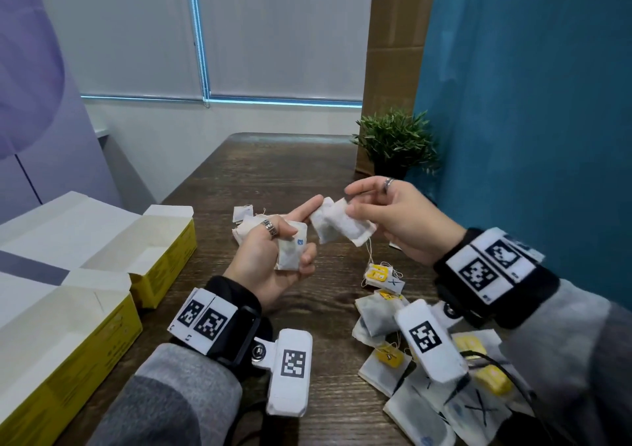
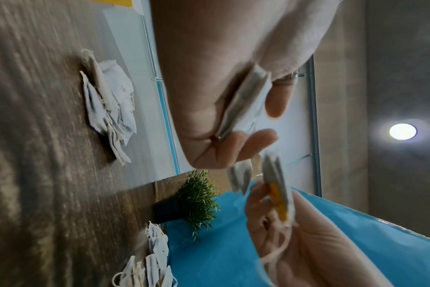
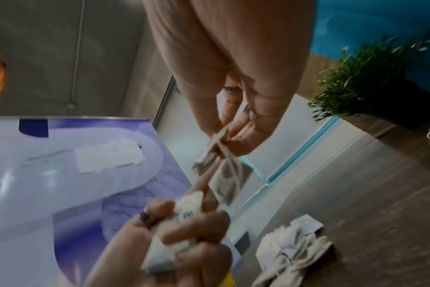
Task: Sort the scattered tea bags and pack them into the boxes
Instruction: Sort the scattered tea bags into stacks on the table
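Two hands work above the table (image 1: 280,165). My left hand (image 1: 273,261) curls its fingers round a small stack of tea bags (image 1: 289,252) held against the palm, with the index finger extended toward the other hand. My right hand (image 1: 400,220) pinches two more tea bags (image 1: 338,227) between thumb and fingers; a string and a yellow tag (image 1: 376,272) hang down from them.

Handling, as I judge it: the bags are light, soft paper pouches that crumple under pressure and can tear at the seams. Grip flat across the pouch body, not by the string, which tangles with its neighbours.

Remaining stock: an unsorted pile (image 1: 427,377) lies on the table near my right wrist, and a smaller heap (image 1: 244,221) lies beyond my left hand. Both yellow boxes (image 1: 102,326) stand open at the left, well apart from the hands; the visible part of their interiors shows no bags.

Markings: some tags in the pile are yellow, and some bags carry a hand-drawn black X. The held stack shows a small blue mark (image 1: 300,241). No brand text is readable. Printing on the box sides is too blurred to read.
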Tool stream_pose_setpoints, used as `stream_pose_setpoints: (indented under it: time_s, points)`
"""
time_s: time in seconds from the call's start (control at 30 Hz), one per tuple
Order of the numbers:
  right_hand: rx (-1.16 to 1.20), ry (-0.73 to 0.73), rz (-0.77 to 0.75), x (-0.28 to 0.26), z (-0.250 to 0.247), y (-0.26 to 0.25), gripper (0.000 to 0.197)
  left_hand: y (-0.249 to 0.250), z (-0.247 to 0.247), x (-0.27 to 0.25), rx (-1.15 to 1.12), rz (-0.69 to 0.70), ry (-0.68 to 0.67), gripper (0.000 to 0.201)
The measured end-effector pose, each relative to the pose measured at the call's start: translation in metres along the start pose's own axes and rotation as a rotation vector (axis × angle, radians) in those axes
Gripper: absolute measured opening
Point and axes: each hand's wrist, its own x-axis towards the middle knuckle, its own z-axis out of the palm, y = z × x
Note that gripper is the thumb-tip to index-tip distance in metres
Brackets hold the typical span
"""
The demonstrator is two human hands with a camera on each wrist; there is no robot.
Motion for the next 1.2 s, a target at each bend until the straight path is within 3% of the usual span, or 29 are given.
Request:
stream_pose_setpoints:
  time_s: [0.13,0.23,0.3,0.43,0.5,0.57,0.8,0.9,0.97,1.1,1.2]
  points:
    - [-0.116,-0.063,0.044,0.012,0.013,0.013,0.024,0.0,-0.002,0.001,-0.006,-0.005,-0.045,0.067]
    - [-0.241,-0.057,0.032,0.024,0.015,0.013,0.024,0.005,-0.005,0.001,-0.02,0.002,0.02,0.063]
    - [-0.305,0.008,0.009,0.038,0.012,0.012,0.023,0.015,-0.014,0.002,-0.059,0.068,0.169,0.056]
    - [-0.287,0.19,0.038,0.079,0.003,0.016,0.023,0.033,-0.043,0.002,-0.225,0.211,0.591,0.044]
    - [-0.252,0.222,0.085,0.099,0.01,0.023,0.017,0.039,-0.049,-0.002,-0.305,0.236,0.679,0.031]
    - [-0.244,0.198,0.16,0.113,0.026,0.032,0.015,0.042,-0.051,-0.004,-0.343,0.213,0.689,0.009]
    - [-0.393,-0.063,0.268,0.131,0.08,0.054,0.02,0.039,-0.053,0.0,-0.407,0.18,0.689,0.019]
    - [-0.502,-0.127,0.25,0.121,0.062,0.037,0.011,0.037,-0.053,0.003,-0.383,0.16,0.676,0.017]
    - [-0.515,-0.195,0.28,0.106,0.037,0.019,0.015,0.035,-0.052,0.006,-0.31,0.131,0.629,0.018]
    - [-0.682,-0.391,0.407,0.061,-0.016,-0.004,0.024,0.025,-0.035,0.011,-0.066,0.127,0.555,0.018]
    - [-0.809,-0.461,0.523,0.028,-0.047,0.0,0.025,0.004,-0.014,0.015,0.255,0.097,0.458,0.018]
